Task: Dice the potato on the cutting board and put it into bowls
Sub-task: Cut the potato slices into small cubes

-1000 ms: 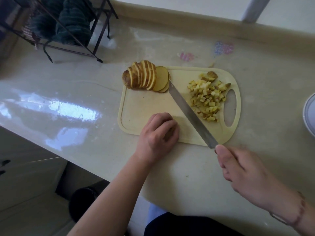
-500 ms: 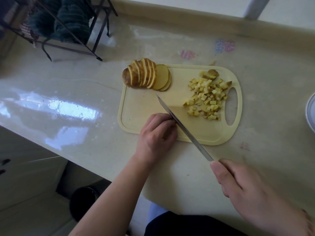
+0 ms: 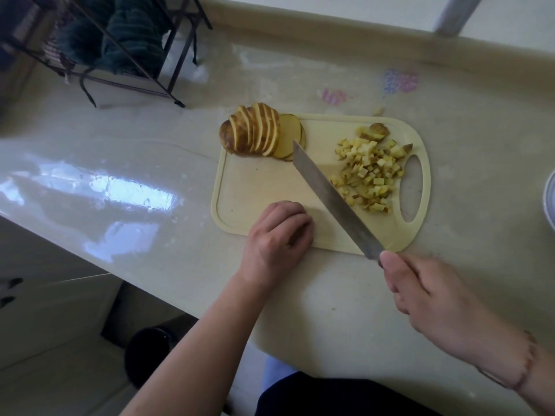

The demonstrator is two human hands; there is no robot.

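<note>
A pale yellow cutting board [image 3: 255, 187] lies on the counter. A potato cut into fanned slices [image 3: 258, 130] sits at its far left corner. A heap of diced potato [image 3: 369, 172] lies by the handle hole on the right. My right hand [image 3: 426, 298] grips the handle of a long knife [image 3: 333, 196]. Its blade crosses the board diagonally, tip near the slices and edge beside the dice. My left hand [image 3: 276, 238] rests on the board's near edge with fingers curled under; whatever is beneath them is hidden.
The rim of a white bowl [image 3: 551, 199] shows at the right border. A black wire rack with dark green cloths [image 3: 120, 40] stands at the far left. The counter's front edge [image 3: 150, 283] runs diagonally under my left forearm, with floor below.
The knife came in against my left fingers half a second ago, then swung back right to lie beside the dice heap. My left hand stayed put.
</note>
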